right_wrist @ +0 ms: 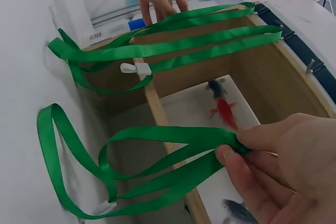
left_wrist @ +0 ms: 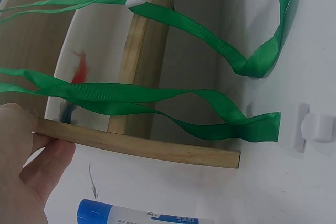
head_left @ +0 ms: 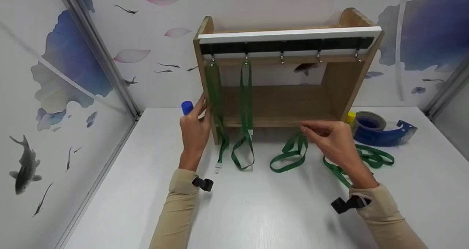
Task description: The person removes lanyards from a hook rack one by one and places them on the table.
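At the wooden rack (head_left: 278,104), left fingers (left_wrist: 55,163) grip its flat side (left_wrist: 157,148) and right fingers (right_wrist: 240,174) pinch looped green ribbon (right_wrist: 157,134).

No word, brand or number can be read with certainty. Print shows on the white tube (left_wrist: 131,214) with a blue cap (left_wrist: 94,212): in the left wrist view, a blue panel (left_wrist: 176,219) along its side carries pale characters, with small dark characters beside it, all too small and blurred to make out, and the picture's lower edge cuts the tube off. In the right wrist view, dark marks by the blue cap are likewise illegible.
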`<state>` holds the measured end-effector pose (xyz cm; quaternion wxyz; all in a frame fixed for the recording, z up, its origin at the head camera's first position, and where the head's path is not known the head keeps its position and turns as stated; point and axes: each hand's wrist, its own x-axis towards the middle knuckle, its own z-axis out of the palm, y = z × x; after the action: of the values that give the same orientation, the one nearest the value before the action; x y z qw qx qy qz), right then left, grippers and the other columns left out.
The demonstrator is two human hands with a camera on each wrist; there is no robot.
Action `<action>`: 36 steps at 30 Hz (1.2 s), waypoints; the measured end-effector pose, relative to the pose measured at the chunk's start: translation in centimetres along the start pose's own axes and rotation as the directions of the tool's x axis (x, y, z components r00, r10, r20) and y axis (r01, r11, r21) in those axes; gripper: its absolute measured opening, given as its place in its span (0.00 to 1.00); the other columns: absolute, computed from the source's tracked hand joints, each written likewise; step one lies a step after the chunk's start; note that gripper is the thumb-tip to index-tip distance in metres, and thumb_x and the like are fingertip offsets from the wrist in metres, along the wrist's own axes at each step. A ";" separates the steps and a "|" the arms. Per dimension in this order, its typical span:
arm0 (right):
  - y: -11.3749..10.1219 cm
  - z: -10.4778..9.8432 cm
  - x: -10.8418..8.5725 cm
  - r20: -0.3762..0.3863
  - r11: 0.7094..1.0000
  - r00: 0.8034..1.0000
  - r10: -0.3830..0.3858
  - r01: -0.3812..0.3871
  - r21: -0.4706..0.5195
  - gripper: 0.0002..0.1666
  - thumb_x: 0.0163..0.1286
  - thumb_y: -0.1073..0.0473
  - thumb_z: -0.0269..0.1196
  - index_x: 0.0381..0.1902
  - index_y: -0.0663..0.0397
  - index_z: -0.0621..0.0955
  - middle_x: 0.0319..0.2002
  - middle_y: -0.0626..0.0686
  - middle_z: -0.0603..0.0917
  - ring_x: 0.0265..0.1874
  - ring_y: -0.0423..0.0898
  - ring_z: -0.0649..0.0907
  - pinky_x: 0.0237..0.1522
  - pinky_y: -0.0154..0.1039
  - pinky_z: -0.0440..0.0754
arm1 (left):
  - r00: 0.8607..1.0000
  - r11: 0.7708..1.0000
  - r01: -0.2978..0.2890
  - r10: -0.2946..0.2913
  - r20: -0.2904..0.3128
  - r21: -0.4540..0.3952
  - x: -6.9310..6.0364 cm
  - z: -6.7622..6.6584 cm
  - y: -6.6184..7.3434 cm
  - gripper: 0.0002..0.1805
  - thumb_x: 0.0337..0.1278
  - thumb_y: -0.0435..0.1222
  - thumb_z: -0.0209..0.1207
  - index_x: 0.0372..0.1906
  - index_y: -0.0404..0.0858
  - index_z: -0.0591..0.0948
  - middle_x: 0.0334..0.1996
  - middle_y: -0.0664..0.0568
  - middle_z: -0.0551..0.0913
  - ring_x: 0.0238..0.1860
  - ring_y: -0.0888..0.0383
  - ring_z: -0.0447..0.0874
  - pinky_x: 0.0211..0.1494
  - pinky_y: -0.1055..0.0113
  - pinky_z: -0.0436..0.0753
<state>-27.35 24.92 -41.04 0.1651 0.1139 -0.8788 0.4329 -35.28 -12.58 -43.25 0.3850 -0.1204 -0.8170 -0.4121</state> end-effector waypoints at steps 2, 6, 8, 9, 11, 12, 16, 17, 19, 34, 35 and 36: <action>0.2 0.0 0.1 -0.031 1.000 1.000 0.001 -0.002 -0.019 0.16 0.78 0.56 0.70 0.60 0.49 0.91 0.54 0.56 0.94 0.46 0.56 0.94 0.42 0.18 0.84 | 1.000 1.000 0.007 -0.007 0.003 0.006 0.0 0.0 0.1 0.27 0.77 0.36 0.65 0.76 0.42 0.79 0.53 0.44 0.93 0.57 0.48 0.93 0.48 0.57 0.95; 0.5 0.1 0.2 -0.101 0.999 0.995 0.002 -0.006 -0.036 0.19 0.78 0.58 0.70 0.64 0.48 0.89 0.58 0.57 0.92 0.53 0.58 0.93 0.46 0.12 0.79 | 1.000 1.000 0.018 -0.018 0.012 0.014 0.1 0.1 0.2 0.27 0.77 0.37 0.65 0.76 0.43 0.78 0.51 0.44 0.94 0.58 0.48 0.93 0.48 0.57 0.95; 0.7 0.2 0.2 -0.143 0.999 0.990 -0.016 0.010 -0.043 0.18 0.78 0.60 0.70 0.62 0.50 0.88 0.58 0.58 0.92 0.54 0.59 0.93 0.47 0.10 0.77 | 1.000 1.000 0.022 -0.022 0.016 0.013 0.1 0.2 0.2 0.27 0.77 0.37 0.65 0.76 0.43 0.78 0.49 0.45 0.94 0.58 0.48 0.93 0.48 0.57 0.95; 0.8 0.4 0.2 -0.162 0.998 0.986 -0.034 0.026 -0.049 0.17 0.77 0.61 0.70 0.61 0.52 0.88 0.58 0.58 0.92 0.54 0.59 0.93 0.48 0.10 0.76 | 1.000 1.000 0.022 -0.023 0.018 0.013 0.1 0.2 0.2 0.27 0.77 0.37 0.65 0.76 0.43 0.78 0.50 0.45 0.94 0.58 0.48 0.93 0.49 0.57 0.95; 1.0 0.7 0.2 -0.180 0.994 0.980 -0.086 0.073 -0.081 0.14 0.76 0.64 0.70 0.57 0.54 0.87 0.56 0.57 0.93 0.53 0.58 0.93 0.50 0.10 0.76 | 0.999 1.000 0.025 -0.025 0.020 0.006 0.0 0.2 0.3 0.27 0.77 0.37 0.65 0.76 0.43 0.78 0.50 0.45 0.94 0.58 0.48 0.93 0.49 0.57 0.95; 1.1 0.9 0.2 -0.179 0.990 0.977 -0.116 0.099 -0.103 0.12 0.75 0.65 0.70 0.55 0.55 0.87 0.54 0.57 0.93 0.52 0.58 0.94 0.51 0.12 0.77 | 0.999 1.000 0.026 -0.026 0.022 0.002 0.0 0.2 0.3 0.27 0.77 0.37 0.65 0.76 0.43 0.78 0.50 0.45 0.94 0.59 0.48 0.93 0.49 0.57 0.95; 1.4 1.9 0.0 -0.070 0.958 0.969 -0.235 0.219 -0.184 0.12 0.71 0.69 0.73 0.49 0.53 0.89 0.48 0.53 0.94 0.46 0.53 0.95 0.52 0.31 0.90 | 0.999 1.000 0.030 -0.030 0.020 0.006 0.1 0.2 0.3 0.27 0.77 0.37 0.65 0.77 0.43 0.78 0.47 0.45 0.95 0.58 0.47 0.93 0.48 0.57 0.95; 1.4 2.1 -0.1 -0.028 0.949 0.967 -0.255 0.244 -0.201 0.12 0.70 0.69 0.74 0.48 0.52 0.90 0.46 0.52 0.94 0.43 0.51 0.94 0.51 0.37 0.93 | 0.999 0.999 0.031 -0.031 0.018 0.008 0.2 0.1 0.3 0.27 0.77 0.37 0.65 0.76 0.43 0.78 0.47 0.45 0.95 0.58 0.47 0.93 0.48 0.57 0.95; 1.4 2.7 -0.4 0.070 0.938 0.962 -0.265 0.274 -0.214 0.12 0.68 0.69 0.76 0.47 0.50 0.92 0.44 0.51 0.94 0.42 0.49 0.93 0.48 0.47 0.95 | 0.999 0.999 0.032 -0.032 0.015 0.019 0.2 0.0 0.3 0.27 0.77 0.38 0.65 0.76 0.43 0.78 0.47 0.45 0.95 0.58 0.47 0.93 0.48 0.57 0.95; 2.8 7.3 -2.1 0.569 0.960 0.808 -0.154 0.258 -0.106 0.11 0.69 0.65 0.76 0.49 0.52 0.93 0.46 0.49 0.94 0.44 0.42 0.90 0.51 0.44 0.94 | 0.999 0.999 0.031 -0.031 0.016 0.020 0.0 0.0 0.2 0.27 0.77 0.38 0.65 0.76 0.43 0.78 0.56 0.45 0.92 0.58 0.49 0.93 0.48 0.57 0.95; 2.8 7.4 -2.1 0.571 0.960 0.806 -0.155 0.260 -0.107 0.11 0.70 0.65 0.76 0.49 0.53 0.93 0.46 0.50 0.94 0.44 0.43 0.90 0.52 0.45 0.94 | 0.999 0.999 0.034 -0.034 0.018 0.020 0.0 0.0 0.1 0.28 0.77 0.38 0.65 0.77 0.43 0.78 0.56 0.45 0.92 0.58 0.48 0.93 0.48 0.57 0.95; 2.8 7.4 -2.1 0.571 0.960 0.808 -0.146 0.255 -0.115 0.12 0.70 0.65 0.75 0.50 0.53 0.93 0.46 0.50 0.94 0.44 0.43 0.90 0.52 0.45 0.94 | 0.999 0.999 0.035 -0.036 0.019 0.017 0.0 -0.1 0.1 0.28 0.77 0.38 0.66 0.77 0.43 0.78 0.56 0.45 0.92 0.58 0.48 0.93 0.48 0.57 0.95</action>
<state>-27.79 20.81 -48.18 -0.0432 0.3117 -0.9080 0.2766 -35.17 -12.54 -43.15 0.3708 -0.1066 -0.8262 -0.4106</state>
